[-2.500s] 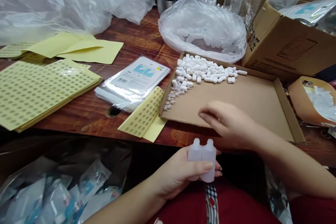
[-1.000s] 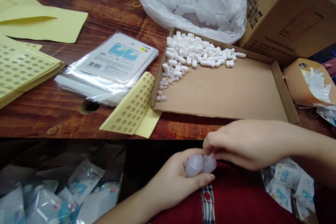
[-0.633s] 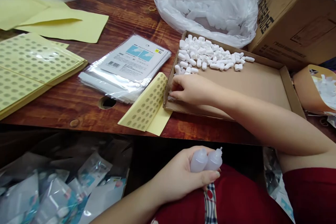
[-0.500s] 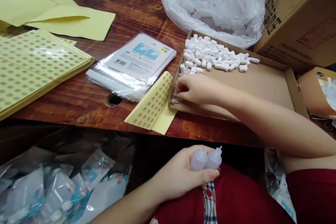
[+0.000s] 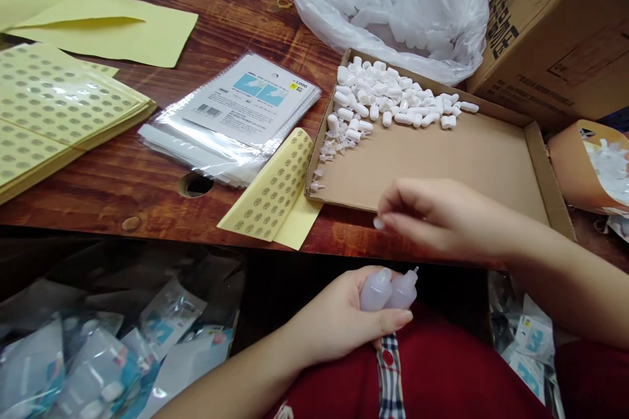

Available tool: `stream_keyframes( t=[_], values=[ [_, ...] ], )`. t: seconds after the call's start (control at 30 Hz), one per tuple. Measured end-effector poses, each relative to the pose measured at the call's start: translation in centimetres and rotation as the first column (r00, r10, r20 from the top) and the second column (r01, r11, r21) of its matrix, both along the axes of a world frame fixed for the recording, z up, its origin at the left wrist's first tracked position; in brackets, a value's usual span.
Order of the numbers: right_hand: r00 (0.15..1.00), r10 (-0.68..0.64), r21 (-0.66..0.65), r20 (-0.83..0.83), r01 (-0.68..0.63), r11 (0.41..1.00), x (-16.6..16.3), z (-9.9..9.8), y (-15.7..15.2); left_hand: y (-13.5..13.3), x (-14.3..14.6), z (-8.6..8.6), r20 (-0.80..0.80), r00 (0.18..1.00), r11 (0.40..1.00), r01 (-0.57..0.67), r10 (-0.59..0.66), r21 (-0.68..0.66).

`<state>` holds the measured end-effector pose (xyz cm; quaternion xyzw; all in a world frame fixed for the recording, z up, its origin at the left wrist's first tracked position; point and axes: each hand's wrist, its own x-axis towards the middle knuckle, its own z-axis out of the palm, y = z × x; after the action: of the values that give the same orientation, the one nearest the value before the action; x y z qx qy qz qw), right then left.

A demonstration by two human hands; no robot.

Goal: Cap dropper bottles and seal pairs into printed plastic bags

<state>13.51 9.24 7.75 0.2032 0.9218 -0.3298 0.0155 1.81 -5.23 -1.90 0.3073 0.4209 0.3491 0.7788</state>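
My left hand [image 5: 339, 321] is closed around two small translucent dropper bottles [image 5: 388, 289], held over my lap. The right-hand bottle carries a dropper tip; the other is open at the top. My right hand [image 5: 437, 217] hovers just above them at the table's edge, pinching a small white dropper tip [image 5: 378, 223] between thumb and fingers. Behind it lies a flat cardboard tray [image 5: 491, 157] with a heap of white caps [image 5: 388, 101] and small dropper tips [image 5: 329, 150] in its far left corner.
A clear bag of white parts [image 5: 393, 6] and a cardboard box [image 5: 555, 46] stand behind the tray. Sticker sheets [image 5: 270, 193], yellow sheets [image 5: 59, 111] and a stack of printed pouches [image 5: 236, 118] lie to the left. Packed pouches [image 5: 98, 360] fill a bin below.
My right hand left the tray's left corner, where it picked up a dropper tip, and came back toward the bottles. The left hand kept holding the two bottles.
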Motion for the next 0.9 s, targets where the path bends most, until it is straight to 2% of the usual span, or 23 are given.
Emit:
stream_keyframes(
  t=[0.13,0.37,0.67,0.8,0.9],
  values=[
    [0.994,0.025,-0.141,0.105,-0.010,0.990,4.0,-0.4,-2.3,0.5,0.7,0.2,0.008,0.999,0.999,0.048,-0.048,0.000],
    [0.993,-0.111,-0.094,0.046,0.115,0.989,6.3,-2.1,-4.1,0.8,2.5,0.1,-0.038,0.994,0.994,0.102,-0.101,0.043],
    [0.973,-0.197,-0.112,-0.118,0.184,0.976,9.0,-5.2,-6.0,0.8,4.4,0.0,-0.255,0.957,0.989,0.146,-0.137,0.015],
    [0.974,-0.206,-0.180,-0.093,0.187,0.966,9.6,-4.0,-5.5,1.5,4.4,0.9,-0.264,0.953,0.986,0.162,-0.146,0.040],
    [0.987,-0.152,-0.268,-0.054,0.132,0.954,9.1,-2.0,-2.5,2.1,4.0,1.5,-0.177,0.975,0.989,0.142,-0.135,0.028]
  ],
)
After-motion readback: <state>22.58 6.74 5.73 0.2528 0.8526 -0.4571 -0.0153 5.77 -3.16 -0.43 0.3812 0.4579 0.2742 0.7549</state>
